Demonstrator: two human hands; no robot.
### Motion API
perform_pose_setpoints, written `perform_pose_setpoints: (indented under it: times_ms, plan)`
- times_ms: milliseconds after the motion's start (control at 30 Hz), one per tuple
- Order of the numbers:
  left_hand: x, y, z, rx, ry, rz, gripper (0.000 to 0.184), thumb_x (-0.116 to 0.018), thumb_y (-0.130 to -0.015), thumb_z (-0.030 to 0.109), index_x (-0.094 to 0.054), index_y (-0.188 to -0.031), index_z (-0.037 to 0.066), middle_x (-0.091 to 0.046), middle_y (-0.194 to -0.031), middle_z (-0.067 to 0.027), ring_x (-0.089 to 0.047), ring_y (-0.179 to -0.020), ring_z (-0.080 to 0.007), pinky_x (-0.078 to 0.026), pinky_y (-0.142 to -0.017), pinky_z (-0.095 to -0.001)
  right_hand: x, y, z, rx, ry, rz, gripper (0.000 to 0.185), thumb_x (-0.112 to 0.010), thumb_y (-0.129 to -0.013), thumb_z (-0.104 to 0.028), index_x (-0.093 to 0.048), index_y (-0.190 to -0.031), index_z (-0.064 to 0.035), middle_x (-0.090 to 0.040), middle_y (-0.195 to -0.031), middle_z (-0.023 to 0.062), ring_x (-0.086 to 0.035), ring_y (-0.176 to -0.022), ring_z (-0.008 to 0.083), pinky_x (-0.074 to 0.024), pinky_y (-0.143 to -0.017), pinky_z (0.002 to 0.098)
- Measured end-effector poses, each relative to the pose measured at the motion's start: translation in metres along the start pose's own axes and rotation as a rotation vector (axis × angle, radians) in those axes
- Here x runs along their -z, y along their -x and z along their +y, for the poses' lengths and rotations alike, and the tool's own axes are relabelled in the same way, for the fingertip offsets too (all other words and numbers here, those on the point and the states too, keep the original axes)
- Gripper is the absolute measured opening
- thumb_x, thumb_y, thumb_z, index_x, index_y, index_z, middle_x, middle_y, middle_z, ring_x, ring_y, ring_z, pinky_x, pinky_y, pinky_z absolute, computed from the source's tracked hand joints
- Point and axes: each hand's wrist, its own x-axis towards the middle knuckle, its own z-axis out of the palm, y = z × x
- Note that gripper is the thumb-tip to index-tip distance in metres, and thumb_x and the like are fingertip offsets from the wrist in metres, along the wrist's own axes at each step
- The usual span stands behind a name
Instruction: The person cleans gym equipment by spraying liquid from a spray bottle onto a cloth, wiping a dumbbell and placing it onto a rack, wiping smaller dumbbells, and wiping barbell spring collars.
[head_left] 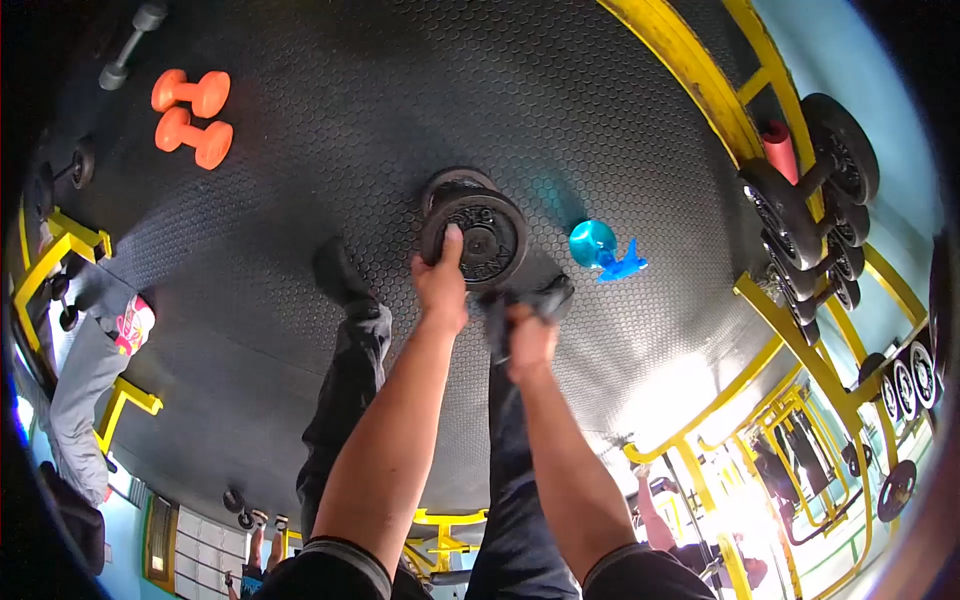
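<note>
A black dumbbell [478, 243] with round weight plates stands on the dark floor, one plate facing up with raised lettering. My left hand [441, 287] grips the near edge of that plate, thumb on top and fingers out of sight beneath it. Just below and to the right, my right hand [531, 342] is closed and smeared by motion. A dark, cloth-like piece [497, 325] shows at its fingers, close to my right shoe [550, 296]. To the right of the dumbbell is a blue spray bottle [594, 245] with a blue trigger head.
Two orange dumbbells [193, 138] and a grey dumbbell [132, 45] lie at the upper left. On the right, a yellow rack [790, 310] holds several black dumbbells [785, 212]. A person's leg in grey trousers [85, 400] is at the left. More people and yellow machines appear along the bottom.
</note>
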Motion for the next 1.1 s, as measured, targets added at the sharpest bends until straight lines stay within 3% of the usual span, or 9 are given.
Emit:
perform_pose_setpoints:
  times_ms: [67, 233, 433, 600, 667, 767, 933, 1033, 1100]
  plan:
    - [0.016, -0.026, -0.029, -0.249, 0.169, -0.182, 0.048, -0.074, -0.081, 0.033, -0.050, -0.113, 0.005, -0.060, -0.106, -0.0066, -0.057, -0.094, -0.0154, -0.046, -0.081, -0.0309, 0.012, -0.010, -0.040, 0.319, -0.012, -0.118, 0.022, -0.059, -0.074, -0.008, -0.063, -0.095, 0.0004, -0.062, -0.081, 0.0053, -0.059, -0.071, 0.0171, -0.0473, -0.066, 0.0314]
    - [0.027, -0.029, 0.018, -0.457, -0.499, -0.440, 0.049, -0.072, -0.080, 0.037, -0.054, -0.110, 0.003, -0.063, -0.102, -0.0096, -0.060, -0.095, -0.0198, -0.048, -0.083, -0.0338, 0.009, -0.029, -0.135, 0.824, 0.812, -0.546, 0.038, -0.062, -0.070, -0.011, -0.059, -0.107, -0.0006, -0.065, -0.094, 0.0128, -0.061, -0.088, 0.0248, -0.0481, -0.077, 0.0329]
    - [-0.018, -0.016, 0.044, -0.680, -1.161, -0.444, 0.062, -0.074, -0.074, 0.041, -0.053, -0.116, 0.002, -0.062, -0.103, -0.0182, -0.060, -0.100, -0.0300, -0.046, -0.087, -0.0387, 0.009, -0.076, -0.084, 0.343, 0.732, -0.466, 0.055, -0.065, -0.063, -0.016, -0.053, -0.115, 0.0002, -0.061, -0.105, 0.0228, -0.057, -0.101, 0.0387, -0.0470, -0.087, 0.0402]
    - [-0.010, 0.003, 0.010, -0.370, -0.567, -0.307, 0.092, -0.065, -0.081, 0.050, -0.018, -0.145, 0.004, -0.022, -0.139, -0.0291, -0.030, -0.130, -0.0384, -0.031, -0.106, -0.0451, 0.017, -0.061, -0.085, -0.069, 0.738, -0.662, 0.053, -0.061, -0.063, -0.012, -0.055, -0.114, 0.0000, -0.063, -0.105, 0.0235, -0.062, -0.098, 0.0355, -0.0501, -0.081, 0.0381]
    - [-0.010, 0.000, 0.002, -0.419, -0.443, -0.395, 0.094, -0.058, -0.084, 0.056, -0.012, -0.146, 0.003, -0.011, -0.145, -0.0289, -0.019, -0.135, -0.0383, -0.023, -0.110, -0.0455, 0.001, -0.081, -0.094, 0.267, 0.797, -0.324, 0.049, -0.059, -0.066, -0.012, -0.058, -0.113, 0.0001, -0.063, -0.109, 0.0229, -0.061, -0.102, 0.0334, -0.0502, -0.083, 0.0374]
    - [-0.009, -0.005, 0.010, -0.373, -0.480, -0.391, 0.092, -0.049, -0.087, 0.060, -0.009, -0.147, 0.002, -0.007, -0.148, -0.0257, -0.010, -0.138, -0.0359, -0.017, -0.112, -0.0446, -0.039, -0.065, -0.162, 0.760, 1.375, -0.566, 0.045, -0.058, -0.070, -0.017, -0.061, -0.114, -0.0069, -0.065, -0.109, 0.0168, -0.062, -0.103, 0.0320, -0.0502, -0.086, 0.0380]
    - [0.014, -0.019, -0.013, -0.400, 0.043, -0.455, 0.061, -0.043, -0.091, 0.054, -0.039, -0.130, 0.007, -0.044, -0.129, -0.0097, -0.039, -0.123, -0.0226, -0.032, -0.102, -0.0408, -0.118, -0.002, -0.162, 0.966, 1.946, -1.037, 0.034, -0.065, -0.070, -0.025, -0.068, -0.103, -0.0207, -0.068, -0.096, 0.0110, -0.062, -0.099, 0.0318, -0.0488, -0.086, 0.0423]
    - [0.021, -0.005, 0.000, -0.080, 0.593, -0.404, 0.047, -0.043, -0.092, 0.052, -0.054, -0.112, 0.011, -0.058, -0.111, -0.0025, -0.052, -0.109, -0.0180, -0.041, -0.092, -0.0377, -0.099, 0.000, -0.148, 1.059, 1.738, -1.165, 0.031, -0.064, -0.069, -0.019, -0.069, -0.100, -0.0146, -0.068, -0.094, 0.0127, -0.063, -0.096, 0.0328, -0.0498, -0.083, 0.0407]
    - [0.019, -0.002, 0.003, -0.081, 0.493, -0.149, 0.045, -0.044, -0.091, 0.054, -0.057, -0.111, 0.015, -0.059, -0.108, -0.0018, -0.052, -0.108, -0.0175, -0.041, -0.088, -0.0369, -0.054, -0.002, -0.156, 0.874, 0.946, -1.134, 0.034, -0.060, -0.066, -0.009, -0.067, -0.099, -0.0092, -0.068, -0.091, 0.0129, -0.064, -0.090, 0.0271, -0.0500, -0.081, 0.0361]
